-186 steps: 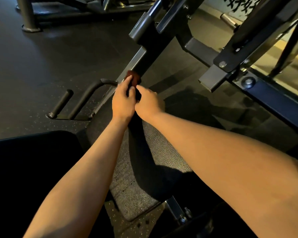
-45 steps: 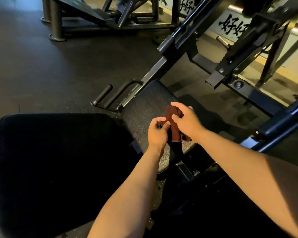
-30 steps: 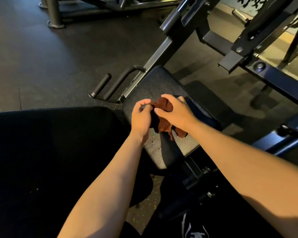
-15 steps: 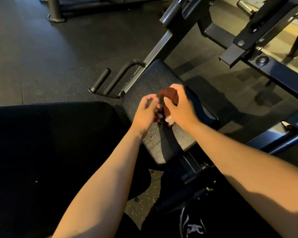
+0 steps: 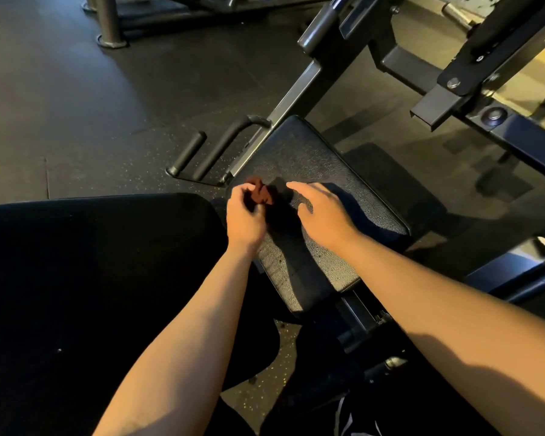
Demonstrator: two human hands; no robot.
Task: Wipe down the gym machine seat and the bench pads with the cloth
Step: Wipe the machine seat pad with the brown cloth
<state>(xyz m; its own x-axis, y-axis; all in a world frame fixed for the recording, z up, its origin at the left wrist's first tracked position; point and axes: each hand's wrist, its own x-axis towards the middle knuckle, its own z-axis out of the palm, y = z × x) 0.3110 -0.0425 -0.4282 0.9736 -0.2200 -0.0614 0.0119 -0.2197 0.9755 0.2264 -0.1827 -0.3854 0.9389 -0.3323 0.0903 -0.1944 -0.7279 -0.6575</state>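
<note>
a: what are we holding w/ the left hand (image 5: 244, 215)?

b: we're bunching the cloth (image 5: 259, 192) in it, fingers curled round the reddish wad. it's sitting right at the left edge of the seat (image 5: 315, 146), abt mid-length.

a: & the right hand (image 5: 323, 212)?

b: it's hanging just beside the left, over the pad, fingers loosely bent. something dark is showing under the fingertips. we can't tell if that's a cloth end we're pinching or just shadow.

a: so which way is the seat running from us?

b: the long axis is going away from us, from the near end by our legs up twd the sloped rail (image 5: 296, 89). the pad is stretching both ahead of & behind the hands, & across to the right.

a: then who's leading the wipe?

b: prob the left, since it's gripping the wad. we're guessing strokes along the length, sweeping rightward.

a: & the bench pad (image 5: 92, 278)?

b: it's lying to the left, big & black, just beside our left forearm. it's a short reach over for the left hand.
</note>
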